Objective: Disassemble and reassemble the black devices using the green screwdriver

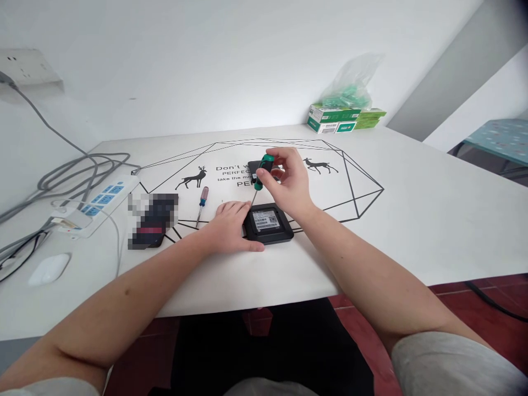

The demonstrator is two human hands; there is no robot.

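My right hand (289,181) is closed round the green and black handle of a screwdriver (265,165), held at a steep tilt. Its thin shaft runs down to the far left corner of a flat black square box (280,228) with a printed label on top. Whether the tip sits in a screw is too small to tell. My left hand (231,225) grips the box's left side, fingers by the far corner and thumb along the near edge. Behind the screwdriver handle lies another dark object (252,171), mostly hidden.
A second screwdriver (203,198) with a red and blue handle lies left of my left hand. Beyond it are a blurred-out phone-like object (154,220), a power strip (103,201), coiled cables and a white mouse-like case (49,269). Green-and-white boxes (334,118) stand against the wall.
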